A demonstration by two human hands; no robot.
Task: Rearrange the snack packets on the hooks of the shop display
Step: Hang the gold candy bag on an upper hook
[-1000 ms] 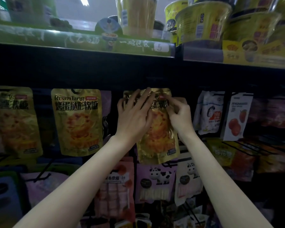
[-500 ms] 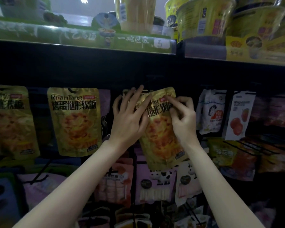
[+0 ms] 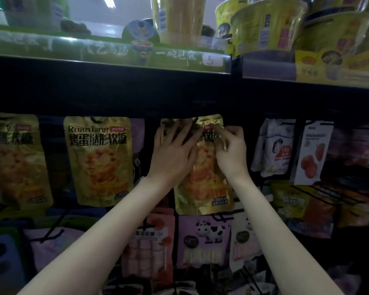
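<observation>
A gold snack packet (image 3: 202, 188) with an egg-tart picture hangs in the middle of the dark hook display, its top edge level with the hook row. My left hand (image 3: 175, 152) lies flat over its upper left, fingers straight and spread against the packet. My right hand (image 3: 230, 150) pinches the packet's upper right part between thumb and curled fingers. Two matching gold packets hang to the left: one (image 3: 100, 160) beside my left hand and another (image 3: 13, 160) at the frame's left edge. The hook under my hands is hidden.
White packets (image 3: 275, 145) and a strawberry packet (image 3: 313, 154) hang to the right. Pink and cow-print packets (image 3: 202, 239) hang in the row below. A shelf edge (image 3: 115, 54) with noodle bowls (image 3: 268, 26) juts out just above. Bare wire hooks (image 3: 328, 192) stick out at lower right.
The gold packet swung out tilted half a second ago and now hangs straight and a little higher. Both hands shifted slightly up with it and stay on its top.
</observation>
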